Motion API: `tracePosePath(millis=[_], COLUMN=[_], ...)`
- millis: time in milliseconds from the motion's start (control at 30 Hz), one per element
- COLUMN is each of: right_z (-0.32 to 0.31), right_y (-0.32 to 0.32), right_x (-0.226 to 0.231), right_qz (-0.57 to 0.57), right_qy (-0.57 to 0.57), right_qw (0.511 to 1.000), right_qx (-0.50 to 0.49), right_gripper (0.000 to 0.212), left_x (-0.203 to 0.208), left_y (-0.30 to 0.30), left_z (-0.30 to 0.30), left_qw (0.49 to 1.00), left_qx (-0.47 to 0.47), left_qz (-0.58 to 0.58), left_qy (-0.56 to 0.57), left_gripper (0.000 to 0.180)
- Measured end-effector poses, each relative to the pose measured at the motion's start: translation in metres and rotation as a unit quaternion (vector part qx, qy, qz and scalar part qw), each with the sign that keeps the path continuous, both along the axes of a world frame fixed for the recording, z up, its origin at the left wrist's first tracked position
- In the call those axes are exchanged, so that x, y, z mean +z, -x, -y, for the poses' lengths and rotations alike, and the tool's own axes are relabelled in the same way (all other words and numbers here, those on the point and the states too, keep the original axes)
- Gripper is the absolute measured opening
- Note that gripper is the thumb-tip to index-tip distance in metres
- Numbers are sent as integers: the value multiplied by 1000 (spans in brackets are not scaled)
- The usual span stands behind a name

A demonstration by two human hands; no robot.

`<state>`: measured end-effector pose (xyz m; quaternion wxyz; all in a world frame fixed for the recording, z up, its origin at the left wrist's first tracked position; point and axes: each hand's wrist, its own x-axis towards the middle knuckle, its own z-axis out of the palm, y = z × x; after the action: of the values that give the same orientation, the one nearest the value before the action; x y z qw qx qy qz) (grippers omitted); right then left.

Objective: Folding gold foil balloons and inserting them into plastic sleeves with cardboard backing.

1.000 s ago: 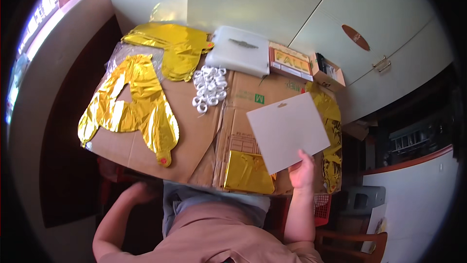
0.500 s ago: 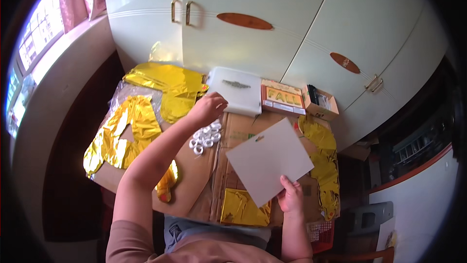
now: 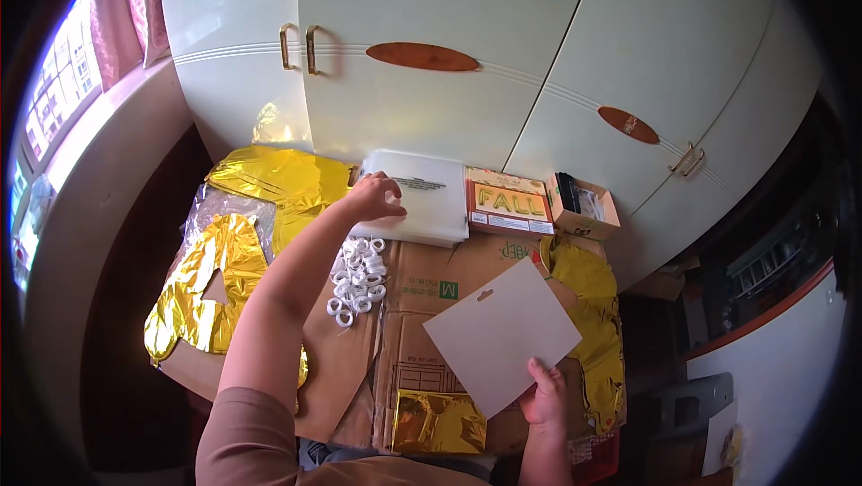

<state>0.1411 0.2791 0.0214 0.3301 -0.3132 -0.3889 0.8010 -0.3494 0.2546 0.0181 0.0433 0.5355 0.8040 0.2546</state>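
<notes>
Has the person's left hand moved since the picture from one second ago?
Yes, away from the body: the left hand was off the near edge of the cardboard and is now at the translucent stack along its far side.

Cardboard surf. [image 3: 339, 378] w/ gold foil shapes [image 3: 597, 342], white rolls [image 3: 359, 275], prob. plastic bags [image 3: 431, 207], boxes [image 3: 510, 203].

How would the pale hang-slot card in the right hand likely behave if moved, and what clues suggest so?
The pale hang-slot card is probably stiff: held at one edge by the right hand, it shows no clear sag. That one-handed hold suggests it is light for its size. Being flat and square-cornered, it would likely slide, not roll.
</notes>
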Motion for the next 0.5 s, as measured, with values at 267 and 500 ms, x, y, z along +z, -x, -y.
tracePosePath(millis=[267,500], right_z=[11,11], right_y=[5,-12], right_x=[10,6], right_qz=[-13,-10], right_qy=[7,-16], right_qw=[1000,1000], right_qx=[3,-16], right_gripper=[20,26], left_x=[-19,46], left_y=[17,-21], left_z=[-3,-13], left_qw=[997,991], left_qx=[21,26], left_qz=[56,-53], left_qy=[-39,-122], left_gripper=[33,22])
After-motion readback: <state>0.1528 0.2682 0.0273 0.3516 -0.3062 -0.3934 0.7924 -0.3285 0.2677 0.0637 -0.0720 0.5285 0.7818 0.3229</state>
